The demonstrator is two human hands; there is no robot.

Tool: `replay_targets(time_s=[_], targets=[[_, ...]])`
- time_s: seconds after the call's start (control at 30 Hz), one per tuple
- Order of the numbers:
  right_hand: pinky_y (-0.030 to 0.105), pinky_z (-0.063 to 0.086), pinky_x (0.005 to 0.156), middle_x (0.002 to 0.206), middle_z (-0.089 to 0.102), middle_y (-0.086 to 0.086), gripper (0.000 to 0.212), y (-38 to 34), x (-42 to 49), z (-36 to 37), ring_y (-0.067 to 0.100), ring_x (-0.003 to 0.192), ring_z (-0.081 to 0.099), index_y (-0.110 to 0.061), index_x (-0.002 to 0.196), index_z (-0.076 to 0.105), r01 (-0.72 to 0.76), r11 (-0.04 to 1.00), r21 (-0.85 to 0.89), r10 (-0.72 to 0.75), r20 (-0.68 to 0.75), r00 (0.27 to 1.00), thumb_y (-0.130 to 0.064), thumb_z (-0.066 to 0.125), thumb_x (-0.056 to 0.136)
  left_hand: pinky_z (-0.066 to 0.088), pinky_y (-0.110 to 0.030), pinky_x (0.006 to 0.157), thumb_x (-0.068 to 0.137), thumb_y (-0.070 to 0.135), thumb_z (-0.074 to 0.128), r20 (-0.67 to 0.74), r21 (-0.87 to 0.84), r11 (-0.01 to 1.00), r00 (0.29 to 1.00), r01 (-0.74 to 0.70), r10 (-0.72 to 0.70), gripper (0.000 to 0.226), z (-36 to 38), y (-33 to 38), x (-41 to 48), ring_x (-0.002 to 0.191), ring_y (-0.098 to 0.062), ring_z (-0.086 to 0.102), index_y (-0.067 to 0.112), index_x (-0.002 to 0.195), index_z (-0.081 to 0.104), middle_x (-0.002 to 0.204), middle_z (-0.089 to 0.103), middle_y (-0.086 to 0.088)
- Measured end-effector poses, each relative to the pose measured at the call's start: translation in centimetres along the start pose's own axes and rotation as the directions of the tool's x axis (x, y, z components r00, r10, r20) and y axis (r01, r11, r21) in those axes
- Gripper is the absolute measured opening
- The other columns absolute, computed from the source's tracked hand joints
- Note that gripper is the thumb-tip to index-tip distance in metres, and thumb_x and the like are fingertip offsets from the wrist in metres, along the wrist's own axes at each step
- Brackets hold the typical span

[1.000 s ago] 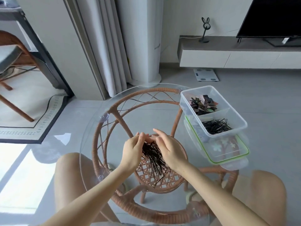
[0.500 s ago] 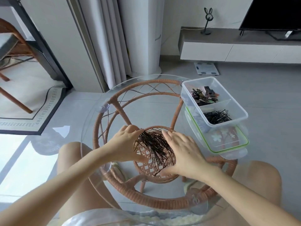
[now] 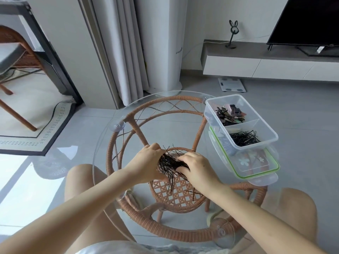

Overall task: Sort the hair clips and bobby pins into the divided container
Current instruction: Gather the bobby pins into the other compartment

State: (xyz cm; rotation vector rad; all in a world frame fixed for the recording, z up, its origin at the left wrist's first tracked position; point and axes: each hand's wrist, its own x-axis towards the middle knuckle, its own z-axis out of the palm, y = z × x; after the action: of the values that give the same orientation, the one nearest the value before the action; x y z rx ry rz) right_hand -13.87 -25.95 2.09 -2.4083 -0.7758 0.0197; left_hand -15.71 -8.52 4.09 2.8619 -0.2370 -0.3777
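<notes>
Fingers point(image 3: 185, 157) of both hands, flat & spread 0.5 s ago, now curl round the bobby pins point(image 3: 167, 165), bunching them on the bench point(image 3: 165, 131); container point(image 3: 245, 147) up-right of them, prob. next stop.

Pile of bobby pins point(image 3: 169, 166) mid-table point(image 3: 102, 143), gripped between left hand point(image 3: 146, 162) and right hand point(image 3: 198, 169), divided container point(image 3: 253, 150) far right atop a lid point(image 3: 244, 162), hair clips point(image 3: 230, 114) in far compartment, more bobby pins point(image 3: 244, 139) in near compartment.
</notes>
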Motion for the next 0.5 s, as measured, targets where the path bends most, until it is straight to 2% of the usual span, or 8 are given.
replay_targets(time_s=[0.13,0.23,0.4,0.5], targets=[[0.034,0.05,0.086,0.093,0.071,0.007,0.019,-0.4,0.3,-1.5,0.022,0.088,0.064,-0.008,0.098,0.07,-0.032,0.997,0.069,0.034,-0.029,0.999,-0.012,0.067,0.08,0.045,-0.03,0.095,0.071,0.044,0.073,-0.056,-0.049,0.998,0.998,-0.027,0.024,0.069,0.1,-0.6,0.3,0.111,-0.019,0.054,0.018,0.131,0.051,0.121,0.056,-0.001],[0.023,0.045,0.091,0.098,0.071,0.007,0.022,-0.9,0.4,-2.9,0.019,0.092,0.064,-0.007,0.101,0.07,-0.071,0.994,0.077,0.075,-0.052,0.996,-0.015,0.068,0.08,0.047,-0.031,0.091,0.073,0.047,0.07,-0.11,-0.039,0.998,0.993,-0.058,0.054,0.057,0.2,-1.0,0.4,0.107,-0.017,0.055,0.022,0.124,0.058,0.115,0.061,0.004],[0.011,0.044,0.077,0.09,0.072,0.002,0.019,-1.4,0.6,-6.1,0.011,0.081,0.062,-0.01,0.095,0.072,-0.085,0.992,0.091,0.09,-0.06,0.994,-0.016,0.071,0.077,0.047,-0.034,0.09,0.078,0.041,0.068,-0.154,-0.077,0.992,0.984,-0.097,0.084,0.042,0.2,-1.5,0.6,0.103,-0.017,0.056,0.022,0.115,0.065,0.109,0.065,0.005],[0.003,0.043,0.074,0.084,0.07,-0.007,0.02,-1.3,0.8,-8.2,0.001,0.078,0.063,-0.012,0.094,0.073,-0.11,0.983,0.144,0.121,-0.067,0.99,-0.015,0.074,0.075,0.047,-0.033,0.086,0.08,0.039,0.065,-0.203,-0.012,0.987,0.967,-0.159,0.154,0.03,0.1,-1.9,0.8,0.095,-0.017,0.058,0.025,0.106,0.07,0.102,0.068,0.006]])
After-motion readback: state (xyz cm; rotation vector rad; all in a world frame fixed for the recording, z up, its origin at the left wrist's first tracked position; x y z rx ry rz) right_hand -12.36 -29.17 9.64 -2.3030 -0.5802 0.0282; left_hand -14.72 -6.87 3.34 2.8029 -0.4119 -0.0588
